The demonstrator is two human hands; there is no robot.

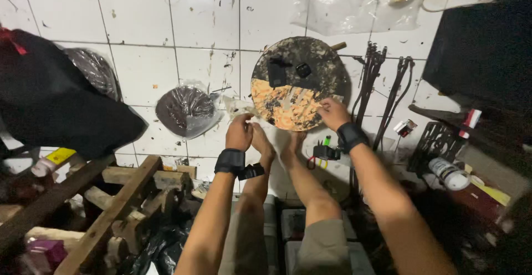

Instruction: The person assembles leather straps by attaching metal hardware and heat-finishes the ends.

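Far left: dark cloth bundle (61,103) hanging over rough wooden beams (111,208), yellow tag (60,155) just under it. On the white tiled floor (144,14) beyond, two round dark things wrapped in clear plastic: one half hidden behind the cloth (95,70), one in the open (185,110). Centre: two bare legs stretched forward between the arms, feet (260,142) up against the lower edge of the round disc. Left hand (239,133), black wrist strap, is closed in a narrow fist right beside the left foot, touching it; can't tell if it's pinching anything. Round flat disc (296,83) stands propped on edge against the tiles, top half dark and grimy, lower half orange with flaking patches, two small black blocks on its face. Right hand (333,113), also strapped, fingers curled over the disc's lower right rim, gripping it. Small green item (327,140) on the floor below that hand. Right of the disc: bundle of black straps or rods (382,86) leaning up, black perforated bracket (435,142), white cylindrical bottle (449,173) lying on its side. Crumpled clear plastic sheet (343,3) at top.
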